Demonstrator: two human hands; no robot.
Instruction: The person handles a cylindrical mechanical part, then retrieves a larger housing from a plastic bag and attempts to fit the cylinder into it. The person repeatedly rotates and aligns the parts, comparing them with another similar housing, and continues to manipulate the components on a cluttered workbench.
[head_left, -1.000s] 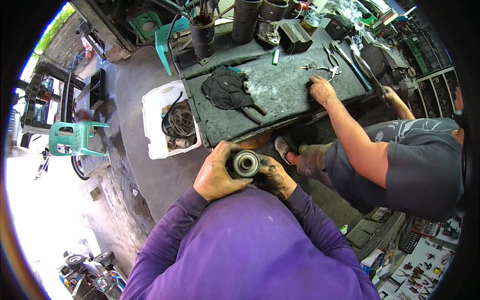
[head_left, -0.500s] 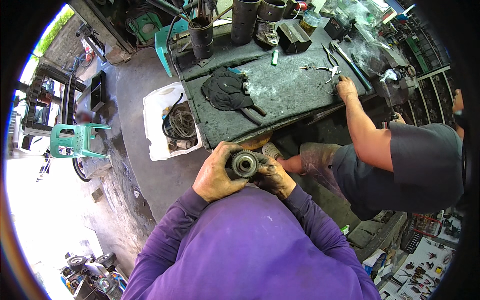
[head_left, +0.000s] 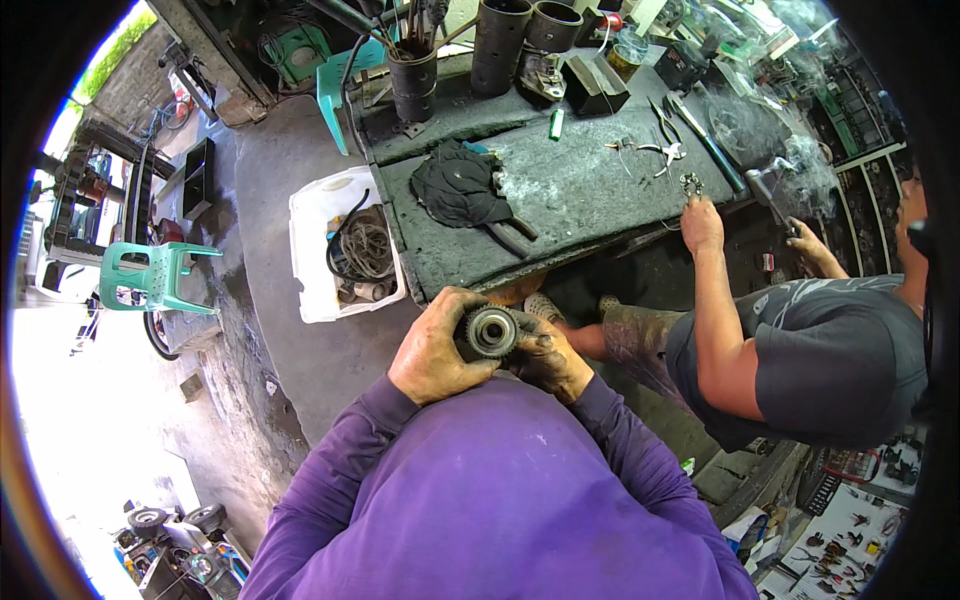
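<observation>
A dark metal gear (head_left: 491,333) with a toothed rim and a ring-shaped centre is held close in front of my purple shirt. My left hand (head_left: 440,345) wraps round its left side, fingers over the top and thumb below. On the other side my right hand (head_left: 552,358), blackened with grime, is closed on the gear's right edge. The underside of the gear is hidden. Past my hands stands the dark workbench (head_left: 570,205), its near corner just beyond the gear.
A co-worker (head_left: 800,350) stands at the right, holding a small metal part (head_left: 691,184) and a hammer (head_left: 768,195). Black cloth (head_left: 458,185), pliers (head_left: 665,150) and a can of rods (head_left: 413,88) are on the bench. A white bin (head_left: 318,300) and green chair (head_left: 155,275) stand left.
The co-worker has leaned back from the bench and now holds up a small metal part and a hammer. My hands keep the gear in nearly the same place.
</observation>
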